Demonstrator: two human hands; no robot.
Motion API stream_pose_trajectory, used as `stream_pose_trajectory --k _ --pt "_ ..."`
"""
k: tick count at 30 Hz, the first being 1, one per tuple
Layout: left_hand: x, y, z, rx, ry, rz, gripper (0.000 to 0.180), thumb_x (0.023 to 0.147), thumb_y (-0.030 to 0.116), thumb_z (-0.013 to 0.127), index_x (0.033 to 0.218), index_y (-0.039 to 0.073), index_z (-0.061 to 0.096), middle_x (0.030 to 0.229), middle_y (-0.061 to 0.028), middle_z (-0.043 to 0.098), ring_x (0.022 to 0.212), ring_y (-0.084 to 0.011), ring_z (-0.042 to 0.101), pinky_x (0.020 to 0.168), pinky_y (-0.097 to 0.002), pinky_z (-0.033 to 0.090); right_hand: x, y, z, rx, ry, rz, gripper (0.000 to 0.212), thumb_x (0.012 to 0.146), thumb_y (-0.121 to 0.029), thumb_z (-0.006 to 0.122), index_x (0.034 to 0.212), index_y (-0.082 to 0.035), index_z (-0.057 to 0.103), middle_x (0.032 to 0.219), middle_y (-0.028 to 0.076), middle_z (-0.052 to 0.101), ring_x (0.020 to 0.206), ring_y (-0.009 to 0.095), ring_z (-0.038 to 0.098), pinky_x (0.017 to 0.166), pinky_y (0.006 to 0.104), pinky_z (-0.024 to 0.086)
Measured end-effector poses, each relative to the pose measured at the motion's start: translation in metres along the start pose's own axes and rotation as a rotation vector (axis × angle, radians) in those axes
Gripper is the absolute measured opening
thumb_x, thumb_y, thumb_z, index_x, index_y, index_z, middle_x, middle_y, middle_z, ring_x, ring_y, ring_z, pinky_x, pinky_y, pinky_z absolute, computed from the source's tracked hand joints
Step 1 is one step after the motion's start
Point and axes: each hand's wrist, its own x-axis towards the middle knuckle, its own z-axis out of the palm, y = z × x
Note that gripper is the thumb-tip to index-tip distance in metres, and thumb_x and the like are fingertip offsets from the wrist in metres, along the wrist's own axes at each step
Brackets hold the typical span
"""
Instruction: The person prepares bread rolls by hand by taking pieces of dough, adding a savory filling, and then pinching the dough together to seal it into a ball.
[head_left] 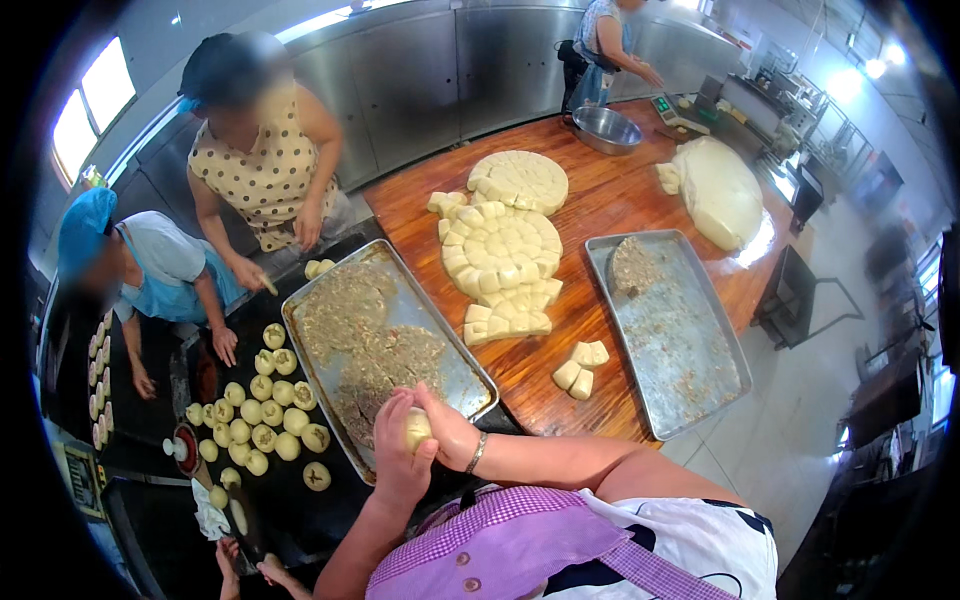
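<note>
Over the near end of a metal tray (462, 350) spread with minced filling (345, 310), a pale dough ball (418, 430) sits between my two hands. My left hand (397, 462) wraps round it from the left. From the right, my right hand (447, 430), with a bracelet at its wrist, closes against the same ball. Part of the ball is hidden by my fingers. Left of the tray, several round filled buns (262, 412) stand on a black surface, some with pinched tops.
Cut dough pieces (500, 245) cover the middle of the wooden table (420, 205), with a few loose pieces (580, 370) nearer. To the right lie a second tray (685, 350) and a big dough mass (718, 195). A steel bowl (607, 130) stands far back. Co-workers stand left, far and lower left.
</note>
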Motion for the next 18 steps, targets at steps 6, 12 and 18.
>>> stream_pose_trajectory --k 6,12,18 --pt "-0.011 -0.004 -0.013 -0.127 0.054 0.003 0.021 0.092 0.016 0.054 0.099 -0.002 0.064 0.106 -0.018 0.063 0.098 -0.0354 0.06 0.088 -0.0441 0.047 -0.008 0.012 0.001 -0.023 -0.165 0.055 0.072 0.1 -0.06 0.034 0.149 -0.009 0.028 0.135 0.009 0.048 0.121 0.017 0.052 0.099 0.0309 0.046" --pt "-0.002 -0.001 -0.036 0.047 -0.126 0.222 0.03 0.092 0.015 0.053 0.116 -0.003 0.056 0.116 -0.0201 0.058 0.104 -0.0361 0.057 0.094 -0.0445 0.045 -0.001 0.001 0.001 0.057 -0.226 0.275 0.072 0.098 -0.062 0.036 0.147 -0.009 0.031 0.133 0.01 0.051 0.118 0.019 0.054 0.098 0.033 0.047" --pt "-0.031 -0.008 -0.01 -0.324 0.026 -0.285 0.039 0.095 0.023 0.053 0.124 -0.003 0.05 0.124 -0.0207 0.053 0.112 -0.0338 0.053 0.1 -0.0443 0.04 0.009 0.026 -0.001 -0.245 -0.053 -0.131 0.066 0.104 -0.051 0.032 0.152 -0.006 0.022 0.138 0.013 0.048 0.128 0.02 0.047 0.108 0.0326 0.037"
